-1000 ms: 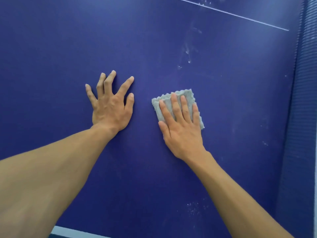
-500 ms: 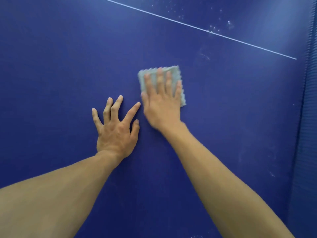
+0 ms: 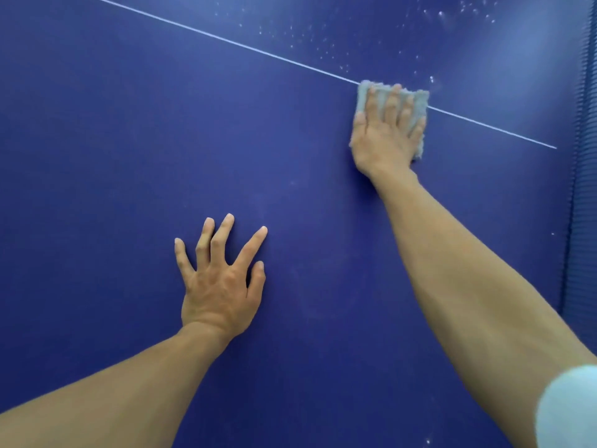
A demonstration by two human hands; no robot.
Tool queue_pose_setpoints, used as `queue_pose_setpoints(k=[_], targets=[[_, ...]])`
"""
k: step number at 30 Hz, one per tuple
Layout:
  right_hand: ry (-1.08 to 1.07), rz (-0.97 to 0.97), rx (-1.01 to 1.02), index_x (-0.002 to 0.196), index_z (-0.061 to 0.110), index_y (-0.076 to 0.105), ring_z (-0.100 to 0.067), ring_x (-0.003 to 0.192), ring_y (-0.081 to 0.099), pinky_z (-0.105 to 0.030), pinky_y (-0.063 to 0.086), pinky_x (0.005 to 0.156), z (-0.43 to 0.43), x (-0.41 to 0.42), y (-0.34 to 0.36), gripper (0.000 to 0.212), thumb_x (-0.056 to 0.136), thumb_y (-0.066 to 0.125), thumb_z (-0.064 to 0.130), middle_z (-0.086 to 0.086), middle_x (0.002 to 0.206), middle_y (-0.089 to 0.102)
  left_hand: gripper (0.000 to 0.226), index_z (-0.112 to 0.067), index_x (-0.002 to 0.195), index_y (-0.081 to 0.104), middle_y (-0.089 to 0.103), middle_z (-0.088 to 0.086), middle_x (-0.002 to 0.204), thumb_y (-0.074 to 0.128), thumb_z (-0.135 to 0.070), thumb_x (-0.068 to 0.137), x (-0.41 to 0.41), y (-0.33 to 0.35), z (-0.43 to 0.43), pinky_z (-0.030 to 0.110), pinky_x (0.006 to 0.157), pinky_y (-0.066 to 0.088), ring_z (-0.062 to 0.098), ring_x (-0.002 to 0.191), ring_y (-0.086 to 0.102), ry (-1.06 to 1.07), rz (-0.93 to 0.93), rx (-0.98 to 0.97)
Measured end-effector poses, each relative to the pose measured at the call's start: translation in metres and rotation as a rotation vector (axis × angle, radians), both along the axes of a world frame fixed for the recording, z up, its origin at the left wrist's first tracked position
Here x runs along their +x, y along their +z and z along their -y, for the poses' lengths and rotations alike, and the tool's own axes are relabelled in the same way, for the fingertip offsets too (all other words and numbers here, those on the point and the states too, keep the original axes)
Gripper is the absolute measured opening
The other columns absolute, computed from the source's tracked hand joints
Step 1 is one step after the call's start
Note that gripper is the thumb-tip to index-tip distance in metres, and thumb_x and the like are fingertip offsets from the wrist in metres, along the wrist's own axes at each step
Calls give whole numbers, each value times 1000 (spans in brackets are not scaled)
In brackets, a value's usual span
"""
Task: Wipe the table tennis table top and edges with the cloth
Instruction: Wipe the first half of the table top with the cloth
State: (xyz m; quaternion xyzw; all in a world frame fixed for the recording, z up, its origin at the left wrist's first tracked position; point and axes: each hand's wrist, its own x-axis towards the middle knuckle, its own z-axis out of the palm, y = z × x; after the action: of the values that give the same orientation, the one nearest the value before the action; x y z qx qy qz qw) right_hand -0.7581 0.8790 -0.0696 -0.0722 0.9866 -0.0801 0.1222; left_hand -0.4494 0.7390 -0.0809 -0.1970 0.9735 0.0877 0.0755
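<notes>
Blue table tennis table top (image 3: 113,156) fills the room's view; the right hand (image 3: 386,134) presses flat on the grey cloth (image 3: 420,103) over the white line (image 3: 226,42), while the left hand (image 3: 219,282) rests spread, fingers splayed.

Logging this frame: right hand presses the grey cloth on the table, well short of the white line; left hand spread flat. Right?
Not quite. The head view shows the cloth under the right hand lying across the white line, not short of it. The left hand is spread flat on the table.
</notes>
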Motion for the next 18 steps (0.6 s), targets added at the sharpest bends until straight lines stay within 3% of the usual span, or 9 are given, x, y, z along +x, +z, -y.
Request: queue_pose_setpoints(k=[3, 6, 9, 14, 16, 18], targets=[[459, -21, -3, 167, 36, 6, -30, 162, -7, -62, -5, 126, 42, 52, -2, 58, 111, 17, 47, -3, 176, -3, 58, -44, 156, 36, 20, 7, 167, 29, -50, 100, -2, 1, 0, 72, 121, 6, 34, 157, 15, -1, -10, -8], [665, -33, 0, 166, 37, 14, -28, 162, 1, -58, -1, 128, 17, 103, -4, 59, 108, 15, 49, -1, 176, 6, 57, -43, 155, 38, 22, 8, 167, 30, -49, 99, -1, 1, -1, 73, 120, 7, 36, 156, 17, 0, -33, -4], [541, -56, 53, 166, 34, 11, -28, 162, -1, -57, -4, 128, -35, 88, -6, 59, 111, 24, 47, -3, 176, 3, 57, -43, 155, 39, 23, 8, 166, 31, -49, 99, -3, 1, -1, 74, 120, 8, 36, 156, 17, 2, -34, 1], [-117, 31, 42, 167, 34, -2, -29, 161, -14, -61, -8, 126, -65, 16, 3, 61, 110, 16, 46, -4, 175, -12, 56, -43, 155, 37, 22, 9, 166, 32, -48, 99, -4, 2, -1, 75, 119, 9, 37, 156, 18, -11, -15, -5], [-107, 29, 24, 167, 33, -2, -30, 160, -16, -62, -9, 126, -34, 14, 4, 61, 110, 16, 46, -5, 175, -14, 57, -42, 156, 35, 21, 8, 166, 32, -48, 99, -4, 3, 0, 75, 119, 9, 37, 156, 18, -17, -1, -9], [150, -5, 14, 167, 33, 3, -31, 161, -12, -63, -8, 126, 8, 32, 2, 59, 111, 19, 45, -5, 175, -9, 58, -40, 156, 35, 21, 8, 167, 30, -48, 99, -4, 4, 1, 74, 120, 9, 37, 156, 18, -14, 7, -17]])
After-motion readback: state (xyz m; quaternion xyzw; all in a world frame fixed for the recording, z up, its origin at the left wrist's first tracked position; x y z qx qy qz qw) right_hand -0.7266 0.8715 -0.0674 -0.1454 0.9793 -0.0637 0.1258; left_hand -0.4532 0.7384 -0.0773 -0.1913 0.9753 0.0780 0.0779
